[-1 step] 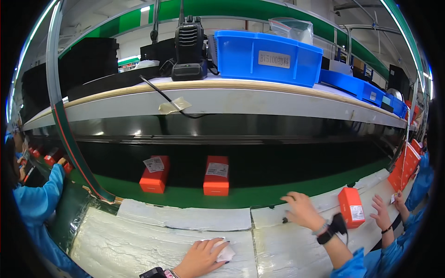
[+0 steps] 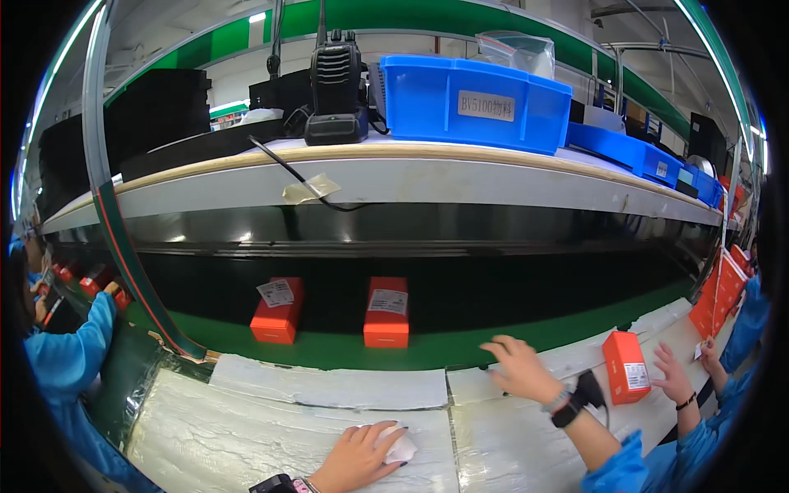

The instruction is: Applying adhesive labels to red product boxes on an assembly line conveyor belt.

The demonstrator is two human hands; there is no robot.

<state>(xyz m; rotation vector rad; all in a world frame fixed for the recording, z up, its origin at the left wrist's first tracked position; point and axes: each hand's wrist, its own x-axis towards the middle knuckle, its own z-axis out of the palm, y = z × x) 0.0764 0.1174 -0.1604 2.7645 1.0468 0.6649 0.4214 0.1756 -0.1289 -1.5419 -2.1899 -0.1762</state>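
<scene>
My left hand [image 2: 353, 458], with a watch at the wrist, lies at the bottom middle of the white foam-covered bench [image 2: 271, 419]. Its fingers curl over a small white pad [image 2: 401, 446]. My right hand [image 2: 519, 370], open with fingers spread, rests flat near the bench's far edge, just short of the green conveyor belt [image 2: 329, 349]. It holds nothing. A wristband and a small black device sit at its wrist. Two orange boxes [image 2: 278, 312] [image 2: 386, 312] with white labels lie on the belt beyond my hands.
To the right, a co-worker's hand [image 2: 674, 374] is next to an upright orange box [image 2: 626, 366]. More orange boxes [image 2: 723, 287] stand at the far right. A blue-sleeved person [image 2: 74, 353] works at the left. The shelf above carries a blue bin [image 2: 472, 103] and a black two-way radio [image 2: 335, 82].
</scene>
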